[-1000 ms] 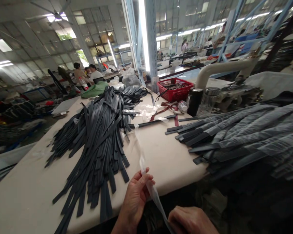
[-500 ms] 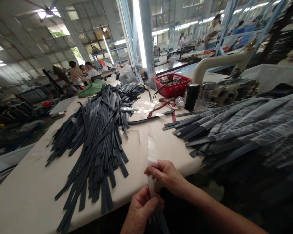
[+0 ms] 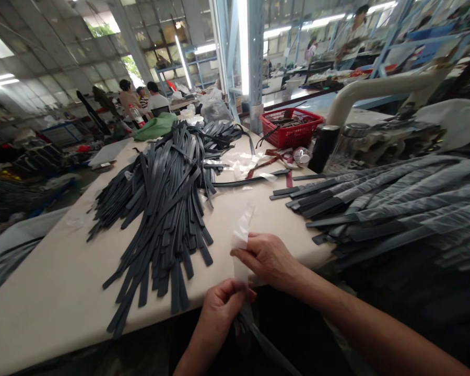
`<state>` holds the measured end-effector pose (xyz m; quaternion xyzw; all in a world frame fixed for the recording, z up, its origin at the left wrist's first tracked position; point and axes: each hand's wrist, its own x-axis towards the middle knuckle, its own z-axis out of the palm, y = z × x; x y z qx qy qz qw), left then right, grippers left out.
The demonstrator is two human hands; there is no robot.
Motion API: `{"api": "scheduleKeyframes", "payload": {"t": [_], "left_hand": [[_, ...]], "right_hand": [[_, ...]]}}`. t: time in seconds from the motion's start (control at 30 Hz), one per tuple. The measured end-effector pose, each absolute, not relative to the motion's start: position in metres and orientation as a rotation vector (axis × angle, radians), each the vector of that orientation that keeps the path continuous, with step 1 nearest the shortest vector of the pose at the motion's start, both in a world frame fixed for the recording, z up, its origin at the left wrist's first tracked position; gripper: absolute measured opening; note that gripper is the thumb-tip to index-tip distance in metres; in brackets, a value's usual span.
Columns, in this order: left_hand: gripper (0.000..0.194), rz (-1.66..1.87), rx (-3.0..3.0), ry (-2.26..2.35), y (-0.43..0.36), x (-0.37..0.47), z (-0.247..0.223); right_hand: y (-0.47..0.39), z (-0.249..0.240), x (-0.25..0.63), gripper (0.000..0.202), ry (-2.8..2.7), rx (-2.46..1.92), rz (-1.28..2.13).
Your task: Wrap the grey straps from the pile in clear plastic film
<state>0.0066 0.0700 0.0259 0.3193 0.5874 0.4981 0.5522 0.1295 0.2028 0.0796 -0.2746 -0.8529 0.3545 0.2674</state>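
Note:
A translucent plastic sleeve runs through both of my hands at the table's front edge. My right hand pinches it near its upper end, which sticks up past the fingers. Lower down, my left hand closes around the same sleeve. Below that hand a dark strap hangs off the edge and looks covered by the plastic. Left of my hands lies a big heap of bare dark grey straps. On the right, several straps in clear sleeves are piled up.
A red basket holds small dark pieces. Near it stand a black bottle, a glass jar and a sewing machine. Plastic scraps lie mid-table. A green cloth is behind the heap. People sit and stand in the background.
Both hands have risen slightly with the sleeve, and its upper end now tilts up to the right. The camera view has turned a little left.

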Motion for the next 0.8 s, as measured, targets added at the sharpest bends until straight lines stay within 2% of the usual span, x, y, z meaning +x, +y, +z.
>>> {"api": "scheduleKeyframes", "payload": {"t": [0.17,0.33,0.57,0.8], "left_hand": [[0.033,1.106,0.690,1.353,0.054,0.011,0.019],[0.038,1.088,0.564,1.295,0.041,0.011,0.016],[0.044,1.036,0.575,1.190,0.023,0.006,0.012],[0.034,0.930,0.736,1.325,0.017,0.001,0.007]], "right_hand": [[0.220,0.073,0.130,0.031,-2.152,-0.825,1.098],[0.237,0.067,0.129,0.034,-1.965,-0.850,1.328],[0.244,0.068,0.138,0.039,-1.784,-0.874,1.463],[0.233,0.073,0.143,0.045,-1.723,-0.840,1.558]]}}
